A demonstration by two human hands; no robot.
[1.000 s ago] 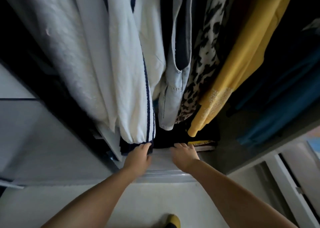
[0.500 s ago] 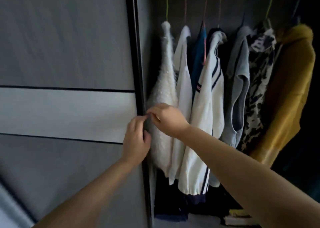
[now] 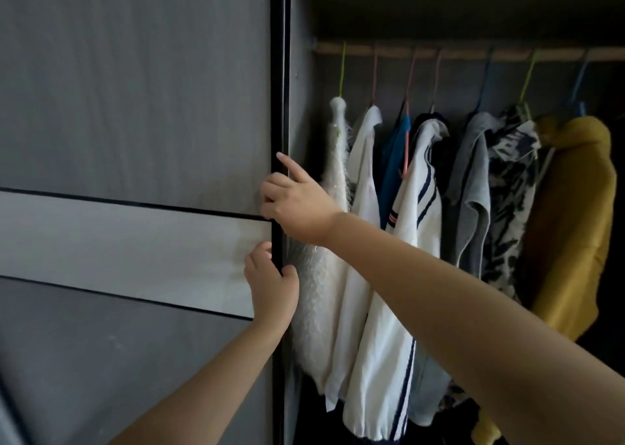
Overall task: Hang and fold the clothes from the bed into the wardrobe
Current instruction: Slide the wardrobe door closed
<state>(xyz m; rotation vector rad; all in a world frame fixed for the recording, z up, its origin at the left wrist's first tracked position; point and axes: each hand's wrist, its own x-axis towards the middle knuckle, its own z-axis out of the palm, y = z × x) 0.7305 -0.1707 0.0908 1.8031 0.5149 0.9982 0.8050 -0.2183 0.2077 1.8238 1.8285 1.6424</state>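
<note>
The wardrobe's grey sliding door (image 3: 135, 123) fills the left half of the view, with a black edge strip (image 3: 277, 106) at its right side. My left hand (image 3: 270, 282) grips that edge, thumb on the inner side. My right hand (image 3: 297, 204) holds the same edge a little higher, with the index finger pointing up. Right of the door, several garments hang from a wooden rail (image 3: 473, 52): a fluffy white top (image 3: 324, 275), a white shirt (image 3: 358, 241), a white jacket with navy stripes (image 3: 406, 275), a grey top (image 3: 473, 191), a black-and-white patterned piece (image 3: 507, 208) and a mustard jacket (image 3: 575, 225).
The door has a paler grey band (image 3: 118, 241) across its middle. Coloured hangers (image 3: 343, 69) hook over the rail. The wardrobe's interior is dark at the far right and at the bottom, where a yellow item (image 3: 487, 427) shows.
One second ago both hands were low at the wardrobe's bottom under the hanging clothes. They rose to the door's edge, and the view lifted to show the rail.
</note>
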